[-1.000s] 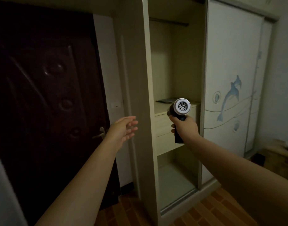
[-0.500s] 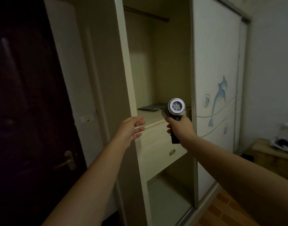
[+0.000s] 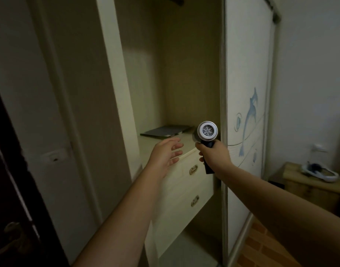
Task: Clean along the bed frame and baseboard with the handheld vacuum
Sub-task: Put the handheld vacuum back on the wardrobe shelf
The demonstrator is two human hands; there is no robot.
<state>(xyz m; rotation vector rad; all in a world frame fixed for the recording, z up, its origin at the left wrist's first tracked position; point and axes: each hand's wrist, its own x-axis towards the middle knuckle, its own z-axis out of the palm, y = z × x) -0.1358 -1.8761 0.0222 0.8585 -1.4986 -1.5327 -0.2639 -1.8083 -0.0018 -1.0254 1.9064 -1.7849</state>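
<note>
1. Right hand (image 3: 215, 155) is wrapped tight round the dark grip of the handheld vacuum (image 3: 206, 134), its round grilled end facing the camera, held up in front of the open wardrobe (image 3: 184, 74), level with the shelf (image 3: 165, 141) above the drawers (image 3: 184, 182).
2. Left hand (image 3: 166, 154) is spread loose, fingers apart, holding nothing; it hovers over the shelf's front edge, and whether it touches I cannot tell.
3. Near the shelf's back edge lies a flat dark item (image 3: 165, 131), well within reach of both hands.
4. Risk one: neither bed frame nor baseboard is in sight, so the vacuum is nowhere near its job and may go astray in the wardrobe.
5. Risk two: the vacuum sits close beside the sliding door (image 3: 246, 93) edge, so a careless swing could knock it.
6. Risk three: dim light could make dust along low edges easy to miss.
</note>
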